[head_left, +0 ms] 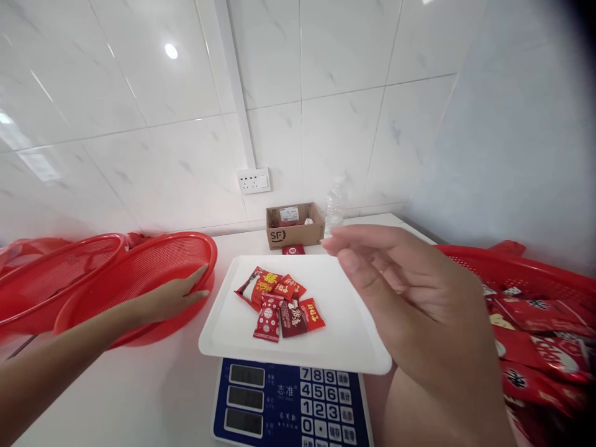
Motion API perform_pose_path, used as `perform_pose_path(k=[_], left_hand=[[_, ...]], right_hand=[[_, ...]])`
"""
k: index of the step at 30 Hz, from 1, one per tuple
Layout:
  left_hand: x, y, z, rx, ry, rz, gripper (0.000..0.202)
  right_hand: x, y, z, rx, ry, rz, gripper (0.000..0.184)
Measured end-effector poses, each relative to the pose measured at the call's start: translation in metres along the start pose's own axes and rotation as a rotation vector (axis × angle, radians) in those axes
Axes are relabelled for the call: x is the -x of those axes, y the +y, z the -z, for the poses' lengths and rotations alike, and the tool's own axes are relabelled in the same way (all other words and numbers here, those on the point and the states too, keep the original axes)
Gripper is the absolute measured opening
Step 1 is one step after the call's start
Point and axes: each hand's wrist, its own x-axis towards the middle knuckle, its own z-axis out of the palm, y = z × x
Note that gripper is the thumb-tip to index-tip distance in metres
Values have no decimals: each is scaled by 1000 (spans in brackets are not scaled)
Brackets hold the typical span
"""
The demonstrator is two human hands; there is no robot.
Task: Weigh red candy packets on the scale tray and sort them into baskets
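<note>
My right hand is raised above the right side of a white tray, its fingers loosely curled and the thumb a little apart from them. Nothing shows in it. At the left, my left hand reaches over a red mesh basket, near its right rim, with fingers stretched and apart. The tray sits on a blue scale with dark displays and number keys. Several small red packets lie together on the tray, among them a polka-dot packet, a larger red-and-white packet and a dark red packet.
Behind the tray stand a small cardboard box and a clear plastic bottle. Another red packet lies before the box. A red basket full of packets is at the right; another red basket stands far left. A tiled wall rises behind.
</note>
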Motion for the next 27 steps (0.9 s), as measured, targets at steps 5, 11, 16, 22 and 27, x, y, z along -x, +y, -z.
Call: perform_pose_path(k=[5, 11, 16, 22, 27], left_hand=[[-11, 3, -3, 10, -25, -125, 53], [-22, 29, -6, -19, -32, -393, 52], [-34, 59, -6, -49, -296, -604, 73], [-52, 73, -19, -103, -137, -646, 49], [-51, 47, -1, -135, 148, -363, 45]], right_hand=[[-4, 4, -10, 123, -240, 23, 22], [-6, 6, -18, 156, -265, 56, 22], [-5, 6, -22, 171, -234, 59, 21], [-6, 8, -23, 204, -228, 39, 21], [-6, 8, -21, 214, -220, 37, 21]])
